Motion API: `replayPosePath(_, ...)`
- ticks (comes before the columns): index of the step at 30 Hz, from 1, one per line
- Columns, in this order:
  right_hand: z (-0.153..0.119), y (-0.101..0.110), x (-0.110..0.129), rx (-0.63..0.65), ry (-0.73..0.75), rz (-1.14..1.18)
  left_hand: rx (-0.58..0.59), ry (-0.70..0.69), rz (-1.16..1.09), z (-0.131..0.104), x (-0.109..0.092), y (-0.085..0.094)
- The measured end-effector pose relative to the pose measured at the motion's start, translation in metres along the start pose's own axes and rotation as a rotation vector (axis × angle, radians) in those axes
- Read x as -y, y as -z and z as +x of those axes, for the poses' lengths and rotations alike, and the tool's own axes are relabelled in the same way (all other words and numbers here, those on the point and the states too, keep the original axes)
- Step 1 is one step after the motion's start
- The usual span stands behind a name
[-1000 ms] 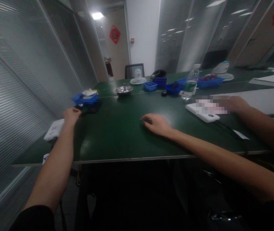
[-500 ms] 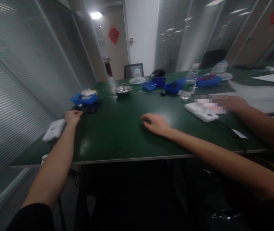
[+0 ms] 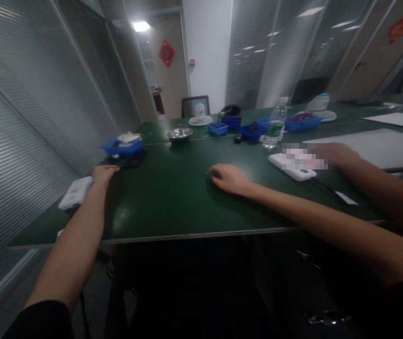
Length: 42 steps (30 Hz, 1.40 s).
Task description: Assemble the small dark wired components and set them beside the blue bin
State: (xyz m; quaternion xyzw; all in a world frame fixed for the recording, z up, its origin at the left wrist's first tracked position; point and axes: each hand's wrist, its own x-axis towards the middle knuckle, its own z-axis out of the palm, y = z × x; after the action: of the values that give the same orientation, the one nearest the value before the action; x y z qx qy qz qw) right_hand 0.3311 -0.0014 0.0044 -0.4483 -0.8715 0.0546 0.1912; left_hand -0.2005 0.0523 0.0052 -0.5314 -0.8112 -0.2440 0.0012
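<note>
My left hand (image 3: 105,174) reaches to the left side of the green table, its fingers pressed together. Its fingertips are at the near edge of a dark flat object (image 3: 133,159); whatever they pinch is too small or hidden to make out. My right hand (image 3: 228,179) rests on the middle of the table, fingers curled round a small thin thing whose pale tip pokes out past the fingertips. A blue basket (image 3: 123,147) holding white and yellow items stands just beyond my left hand. Beside my left forearm lies a white power bank (image 3: 76,193).
Another person's hand (image 3: 339,153) is at a white device with a cable (image 3: 293,168) on the right. Farther back are a metal bowl (image 3: 179,135), a water bottle (image 3: 275,125), a blue bin (image 3: 252,132) and a white plate (image 3: 200,121). White sheets (image 3: 381,146) lie right.
The view has shifted slightly. My left fingers look flatter and straighter than before. My right hand stays curled in about the same place on the table.
</note>
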Motion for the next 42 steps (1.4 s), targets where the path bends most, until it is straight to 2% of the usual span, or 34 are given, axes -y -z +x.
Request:
replayPosePath(2, 0.003, 0.006, -0.007, -0.001, 0.01, -0.036, -0.028, 0.084, 0.026, -0.001, -0.002, 0.001)
replayPosePath(4, 0.006, 0.01, -0.014, -0.016, 0.01, -0.074, -0.046, 0.105, 0.064, -0.004, -0.004, 0.002)
replayPosePath(7, 0.011, 0.011, -0.024, -0.061, -0.024, -0.12, -0.057, 0.046, 0.137, -0.012, -0.01, -0.001)
replayPosePath(11, 0.014, 0.0, -0.033, -0.083, -0.101, -0.143, -0.024, -0.009, 0.277, -0.02, -0.026, -0.007)
replayPosePath(16, 0.011, -0.008, -0.034, -0.076, -0.064, -0.16, 0.05, -0.041, 0.399, -0.021, -0.038, -0.011)
replayPosePath(21, 0.009, -0.006, -0.033, -0.08, -0.092, -0.166, -0.033, 0.005, 0.244, -0.015, -0.024, -0.005)
replayPosePath(23, 0.009, -0.005, -0.032, -0.071, -0.104, -0.169, 0.037, -0.052, 0.161, -0.01, -0.022, -0.001)
replayPosePath(25, 0.009, -0.004, -0.031, -0.056, -0.12, -0.175, 0.142, -0.144, 0.106, -0.006, -0.029, 0.002)
replayPosePath(28, 0.009, -0.003, -0.028, -0.04, -0.122, -0.17, 0.3, -0.338, 0.006, -0.013, -0.058, -0.002)
replayPosePath(31, 0.007, -0.002, -0.021, -0.028, -0.09, -0.137, 0.485, -0.6, -0.207, -0.043, -0.102, -0.018)
replayPosePath(32, 0.006, -0.003, -0.017, -0.022, -0.069, -0.118, 0.514, -0.69, -0.285, -0.057, -0.119, -0.025)
replayPosePath(35, 0.002, -0.004, -0.005, -0.006, 0.031, -0.039, 0.543, -0.935, -0.47, -0.101, -0.163, -0.046)
replayPosePath(37, 0.0, -0.005, 0.001, -0.002, 0.104, 0.016, 0.552, -1.055, -0.54, -0.124, -0.183, -0.057)
replayPosePath(39, -0.002, -0.005, 0.004, -0.012, 0.141, 0.051, 0.532, -1.109, -0.583, -0.138, -0.193, -0.062)
replayPosePath(42, -0.003, -0.004, 0.004, -0.03, 0.148, 0.086, 0.492, -1.12, -0.604, -0.144, -0.195, -0.064)
